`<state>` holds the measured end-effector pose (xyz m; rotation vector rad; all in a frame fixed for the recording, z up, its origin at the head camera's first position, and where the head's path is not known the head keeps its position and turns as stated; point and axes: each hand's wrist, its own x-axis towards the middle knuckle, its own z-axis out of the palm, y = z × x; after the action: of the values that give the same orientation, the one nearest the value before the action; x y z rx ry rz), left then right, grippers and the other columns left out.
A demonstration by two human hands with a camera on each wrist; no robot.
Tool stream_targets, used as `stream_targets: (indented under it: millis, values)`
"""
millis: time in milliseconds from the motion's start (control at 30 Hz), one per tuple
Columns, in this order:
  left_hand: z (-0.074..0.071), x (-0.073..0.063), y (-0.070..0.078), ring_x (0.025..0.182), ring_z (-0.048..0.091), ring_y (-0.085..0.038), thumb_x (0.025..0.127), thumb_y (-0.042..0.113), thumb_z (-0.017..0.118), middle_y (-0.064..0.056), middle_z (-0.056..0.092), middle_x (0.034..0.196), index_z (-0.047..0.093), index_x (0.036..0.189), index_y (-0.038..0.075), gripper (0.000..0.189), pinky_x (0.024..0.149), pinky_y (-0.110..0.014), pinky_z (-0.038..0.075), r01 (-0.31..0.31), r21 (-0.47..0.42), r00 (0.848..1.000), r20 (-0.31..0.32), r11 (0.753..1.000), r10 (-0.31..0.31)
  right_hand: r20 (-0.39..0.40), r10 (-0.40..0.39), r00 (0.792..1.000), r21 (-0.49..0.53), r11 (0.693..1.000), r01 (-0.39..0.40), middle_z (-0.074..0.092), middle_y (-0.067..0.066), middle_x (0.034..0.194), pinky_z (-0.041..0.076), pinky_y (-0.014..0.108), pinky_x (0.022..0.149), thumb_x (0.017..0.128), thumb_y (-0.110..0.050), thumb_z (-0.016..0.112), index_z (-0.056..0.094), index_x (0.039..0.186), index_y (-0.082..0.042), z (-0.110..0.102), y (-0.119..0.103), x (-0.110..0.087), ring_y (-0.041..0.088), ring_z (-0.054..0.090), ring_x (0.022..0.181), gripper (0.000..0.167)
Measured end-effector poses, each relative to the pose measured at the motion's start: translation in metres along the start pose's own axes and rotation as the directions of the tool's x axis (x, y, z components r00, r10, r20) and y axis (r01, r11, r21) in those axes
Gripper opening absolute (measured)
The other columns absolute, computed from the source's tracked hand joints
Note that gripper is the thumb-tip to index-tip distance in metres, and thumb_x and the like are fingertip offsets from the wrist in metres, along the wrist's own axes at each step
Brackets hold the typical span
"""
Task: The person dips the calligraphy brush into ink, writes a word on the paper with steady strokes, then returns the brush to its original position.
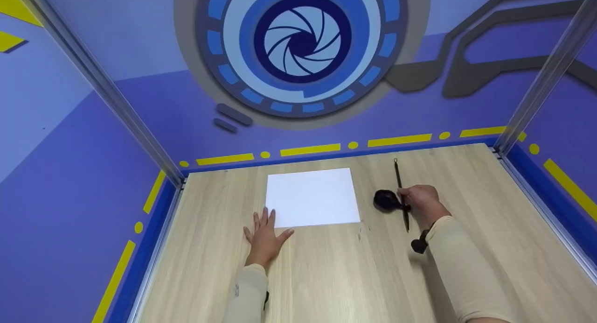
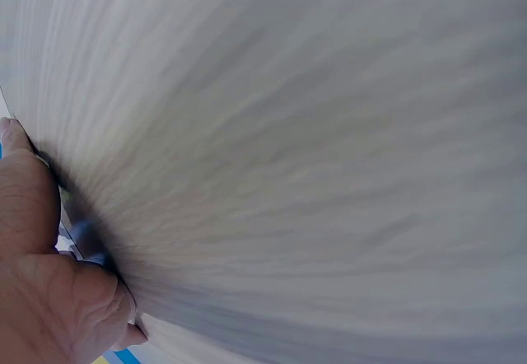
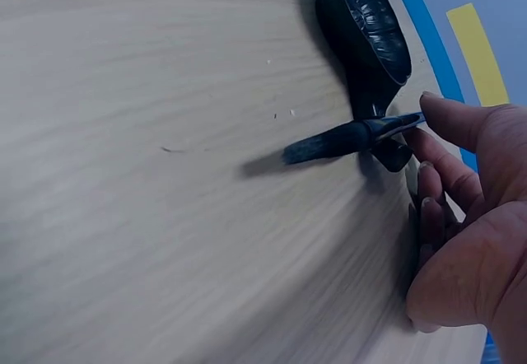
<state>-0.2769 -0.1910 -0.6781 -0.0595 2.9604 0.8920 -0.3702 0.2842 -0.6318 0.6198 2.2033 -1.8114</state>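
Note:
A sheet of white paper (image 1: 312, 197) lies flat on the wooden table. My left hand (image 1: 264, 239) rests at its near left corner, fingers spread, the fingertips over the paper's edge. In the left wrist view only part of that hand (image 2: 37, 253) shows, low at the left, against the tabletop. To the right of the paper, my right hand (image 1: 422, 199) pinches a dark writing brush (image 1: 398, 174) between thumb and fingers. Its dark bristles point toward me. The brush crosses over the narrow handle end of a black spoon-shaped ink dish (image 3: 366, 22), whose hollow faces up.
Purple-blue panels (image 1: 154, 108) with yellow markings enclose the wooden table (image 1: 322, 276) at the back and sides. Metal posts (image 1: 107, 89) stand at the corners. Small dark marks (image 1: 359, 236) and specks show on the wood near the paper.

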Motion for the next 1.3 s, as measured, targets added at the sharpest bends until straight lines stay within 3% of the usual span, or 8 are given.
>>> stream_targets:
  millis: [167,333,567,767,900,1033,1133,1300]
  values:
    - [0.001,0.002,0.000,0.169,-0.003,-0.044,0.097,0.062,0.069,-0.013,0.012,0.182,0.027,0.171,0.015,0.097,0.126,-0.080,-0.011,0.009,-0.003,1.000,0.009,1.000,-0.009,0.013,0.014,1.000,0.121,0.992,-0.016,0.052,-0.007,0.068,0.048,0.033,0.080,0.098,-0.014,0.076,0.059,0.076,-0.010,0.002,-0.004,-0.009,0.019,0.052,0.083,0.028]
    - [0.001,0.003,0.000,0.170,-0.004,-0.044,0.097,0.062,0.069,-0.012,0.012,0.182,0.028,0.170,0.016,0.096,0.126,-0.079,-0.010,0.001,-0.008,1.000,-0.005,1.000,-0.001,0.015,0.017,1.000,0.121,0.992,-0.019,0.053,-0.005,0.072,0.049,0.034,0.083,0.098,-0.014,0.076,0.061,0.081,-0.006,0.001,-0.006,-0.011,0.021,0.052,0.086,0.024]
    - [-0.002,0.000,0.000,0.169,-0.002,-0.045,0.097,0.063,0.068,-0.013,0.013,0.182,0.028,0.170,0.015,0.096,0.126,-0.080,-0.009,0.004,0.009,1.000,-0.001,1.000,-0.004,0.006,-0.001,1.000,0.038,0.999,0.001,0.052,-0.008,0.067,0.047,0.032,0.078,0.098,-0.019,0.076,0.066,0.085,-0.007,-0.001,-0.004,-0.010,0.018,0.052,0.081,0.021]
    - [-0.005,-0.001,0.001,0.169,0.001,-0.047,0.098,0.061,0.069,-0.016,0.015,0.181,0.029,0.170,0.013,0.096,0.125,-0.082,-0.008,-0.017,0.011,1.000,-0.007,1.000,0.017,0.014,0.033,0.999,0.181,0.983,-0.035,0.054,-0.008,0.063,0.050,0.033,0.080,0.099,-0.013,0.074,0.070,0.079,-0.009,-0.001,-0.007,-0.010,0.017,0.053,0.075,0.020]
    - [-0.005,-0.003,0.001,0.168,0.003,-0.048,0.099,0.060,0.069,-0.017,0.015,0.181,0.029,0.170,0.012,0.094,0.125,-0.082,-0.007,-0.016,0.007,1.000,-0.013,1.000,0.016,0.022,0.039,0.999,0.229,0.972,-0.043,0.065,-0.004,0.073,0.054,0.033,0.082,0.099,-0.011,0.074,0.074,0.090,-0.004,-0.002,-0.006,-0.009,0.017,0.060,0.079,0.011]
    - [-0.002,-0.003,0.000,0.168,0.003,-0.049,0.099,0.060,0.068,-0.017,0.015,0.181,0.029,0.169,0.011,0.095,0.124,-0.083,-0.008,-0.021,-0.002,1.000,-0.008,1.000,0.021,0.025,0.050,0.998,0.288,0.956,-0.055,0.065,-0.003,0.073,0.055,0.033,0.082,0.100,-0.008,0.072,0.072,0.089,-0.003,-0.003,-0.003,-0.008,0.018,0.061,0.078,0.012]
    - [0.000,-0.002,-0.001,0.169,0.000,-0.047,0.098,0.063,0.067,-0.015,0.013,0.182,0.027,0.170,0.013,0.096,0.125,-0.082,-0.008,-0.011,0.008,1.000,0.007,1.000,0.011,0.013,0.051,0.999,0.257,0.965,-0.053,0.068,-0.005,0.072,0.054,0.029,0.078,0.101,-0.013,0.072,0.076,0.089,-0.005,-0.006,-0.002,-0.008,0.015,0.061,0.076,0.014]
    - [0.000,-0.001,0.000,0.169,-0.001,-0.046,0.099,0.062,0.067,-0.015,0.012,0.182,0.027,0.171,0.013,0.095,0.125,-0.081,-0.008,-0.003,0.014,1.000,0.010,1.000,0.003,-0.030,0.067,0.997,0.115,0.991,-0.063,0.064,-0.013,0.072,0.047,0.025,0.079,0.101,-0.031,0.073,0.076,0.096,-0.012,-0.015,-0.002,-0.007,0.008,0.056,0.079,0.020]
